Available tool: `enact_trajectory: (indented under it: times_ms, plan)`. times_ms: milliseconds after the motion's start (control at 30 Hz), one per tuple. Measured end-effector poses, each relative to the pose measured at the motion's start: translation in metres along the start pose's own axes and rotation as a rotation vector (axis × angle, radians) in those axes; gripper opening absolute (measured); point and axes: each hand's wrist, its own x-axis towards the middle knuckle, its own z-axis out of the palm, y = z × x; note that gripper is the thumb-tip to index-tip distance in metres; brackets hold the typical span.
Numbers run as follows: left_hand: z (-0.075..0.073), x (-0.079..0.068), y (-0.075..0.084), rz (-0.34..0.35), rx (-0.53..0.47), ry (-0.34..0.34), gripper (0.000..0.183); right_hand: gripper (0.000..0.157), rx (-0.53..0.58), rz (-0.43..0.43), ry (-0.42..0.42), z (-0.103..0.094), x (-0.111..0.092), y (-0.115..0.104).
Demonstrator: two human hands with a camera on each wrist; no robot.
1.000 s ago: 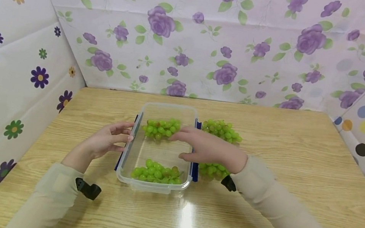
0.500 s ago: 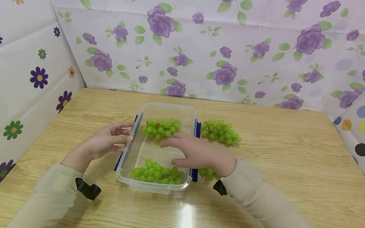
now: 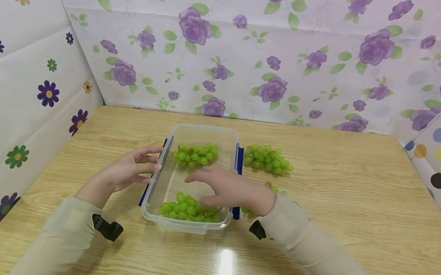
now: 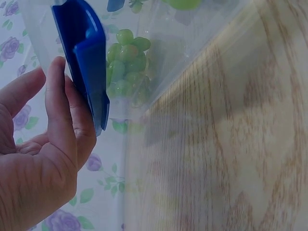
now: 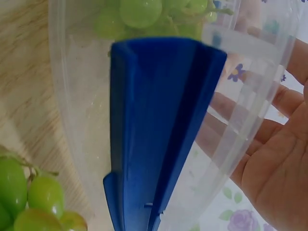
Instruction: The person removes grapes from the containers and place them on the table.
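Note:
A clear plastic box (image 3: 190, 182) with blue side latches (image 3: 240, 160) stands lidless on the table. One bunch of green grapes (image 3: 196, 154) lies at its far end and another green bunch (image 3: 183, 208) at its near end. My left hand (image 3: 132, 170) is at the box's left side, fingertips touching near the rim and the left latch (image 4: 86, 57). Above the box hovers my right hand (image 3: 228, 187), its fingers loosely bent and holding nothing. It partly hides the near bunch. In the right wrist view, the right hand (image 5: 279, 149) shows beyond the clear wall.
Right of the box, a bunch of grapes (image 3: 268, 159) lies on the wooden table (image 3: 344, 181). Another bunch (image 3: 274, 187) is mostly hidden under my right wrist. Floral cloth (image 3: 231, 55) hangs along the back, with patterned sheets at both sides.
My right hand has moved left and nearer to me over the box, from beside the far bunch towards the near one. The left hand, box and grapes stay in place.

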Motion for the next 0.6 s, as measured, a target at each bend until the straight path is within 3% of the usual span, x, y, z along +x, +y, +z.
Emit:
enact_trajectory:
  times_ms: [600]
  plan:
    - [0.0, 0.0, -0.001, 0.007, -0.002, -0.007, 0.07, 0.062, -0.001, 0.043, -0.104, 0.016, 0.016, -0.007]
